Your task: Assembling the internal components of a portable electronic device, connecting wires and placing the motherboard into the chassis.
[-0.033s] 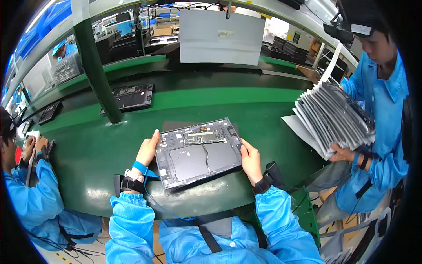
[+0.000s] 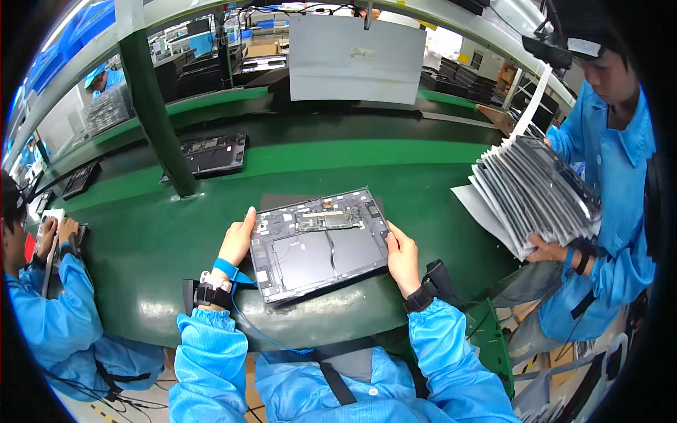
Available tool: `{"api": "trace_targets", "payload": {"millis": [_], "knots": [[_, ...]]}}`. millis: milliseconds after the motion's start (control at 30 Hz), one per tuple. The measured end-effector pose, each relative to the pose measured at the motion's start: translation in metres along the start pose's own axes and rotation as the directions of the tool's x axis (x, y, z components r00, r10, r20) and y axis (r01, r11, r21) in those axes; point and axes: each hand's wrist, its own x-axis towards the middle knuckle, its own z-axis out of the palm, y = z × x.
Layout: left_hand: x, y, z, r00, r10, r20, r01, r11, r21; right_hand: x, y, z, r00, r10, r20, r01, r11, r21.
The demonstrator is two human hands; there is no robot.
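Note:
An opened grey laptop base (image 2: 321,243), its circuit board and dark battery panels facing up, lies tilted on the green workbench (image 2: 162,247) in front of me. My left hand (image 2: 238,240) grips its left edge with the thumb up along the side. My right hand (image 2: 402,255) holds its right edge. Both wrists wear black straps, and a blue cord hangs from the left one. Both sleeves are blue.
A person on the right holds a fanned stack of grey sheets (image 2: 532,194). Another person (image 2: 42,282) works at the left. Another open laptop base (image 2: 211,154) lies beyond a green post (image 2: 151,106). A white board (image 2: 356,60) hangs at the back.

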Motion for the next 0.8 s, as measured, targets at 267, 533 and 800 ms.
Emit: {"api": "trace_targets", "payload": {"millis": [267,533,800], "knots": [[-0.028,0.046,-0.004,0.983,-0.183,-0.005,0.183,0.980,0.073,-0.005,0.002,0.004,0.990,-0.072,-0.117,0.075,0.997,0.017],[-0.029,0.040,-0.020,0.892,-0.251,0.376,0.274,0.962,-0.009,-0.001,0.005,0.016,0.961,-0.088,-0.264,0.076,0.996,-0.054],[-0.045,0.058,-0.045,0.672,-0.301,0.677,0.255,0.952,0.170,-0.001,-0.003,0.001,0.985,-0.027,-0.173,0.021,0.999,-0.033]]}}
